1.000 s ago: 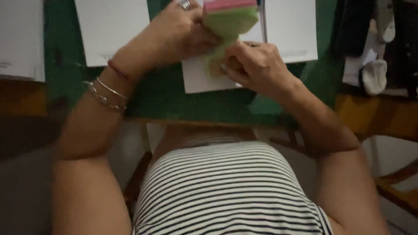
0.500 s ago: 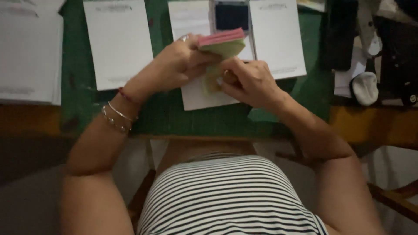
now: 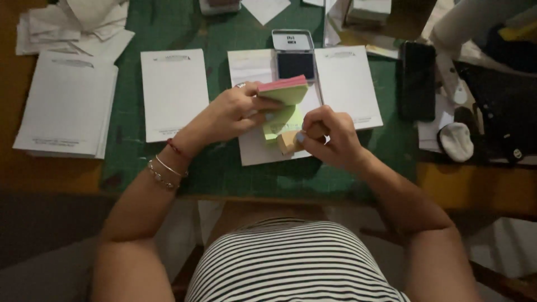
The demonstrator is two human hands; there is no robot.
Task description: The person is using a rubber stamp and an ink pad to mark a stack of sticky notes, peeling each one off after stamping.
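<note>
sticky note pad (image 3: 284, 91) pinched between left fingers (image 3: 258, 109), above the sheet.

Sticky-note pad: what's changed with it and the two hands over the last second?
The left hand kept its grip on the sticky-note pad, with a green note now peeled down beneath it. The right hand drew away from the pad, down towards the body, and now holds a small wooden stamp. The ink pad and white paper sheets stayed put on the green mat.
</note>
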